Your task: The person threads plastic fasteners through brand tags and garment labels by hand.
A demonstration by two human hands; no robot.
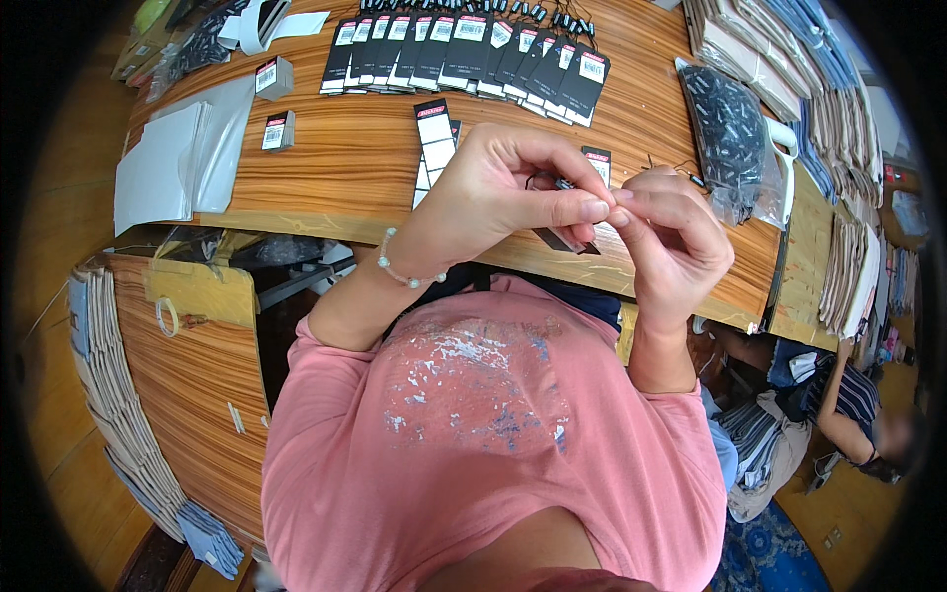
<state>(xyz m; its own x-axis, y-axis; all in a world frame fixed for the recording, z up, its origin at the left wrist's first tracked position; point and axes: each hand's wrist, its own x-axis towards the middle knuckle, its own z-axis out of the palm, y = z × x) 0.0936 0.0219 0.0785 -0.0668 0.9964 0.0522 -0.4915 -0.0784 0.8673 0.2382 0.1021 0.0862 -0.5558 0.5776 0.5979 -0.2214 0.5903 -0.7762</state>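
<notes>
My left hand point(513, 187), a beaded bracelet at its wrist, is closed over the table's near edge. A dark hang tag point(566, 240) shows below its fingers, with a black string loop point(539, 181) at the fingers. My right hand point(681, 222) pinches thumb against forefinger, its tips meeting the left hand's fingertips. What lies in that pinch is too small to make out. Just left of my hands lie white label strips point(434, 138) with a red-topped end. Another tag point(597, 158) lies partly hidden behind my fingers.
Overlapping black hang tags point(464, 54) with strings line the table's back. Two small label stacks point(279, 130) and white sheets point(158, 163) lie left. At right are a bag of black string fasteners point(730, 123), a white-handled tool point(784, 148) and folded garments point(740, 49). Another person point(848, 409) is at far right.
</notes>
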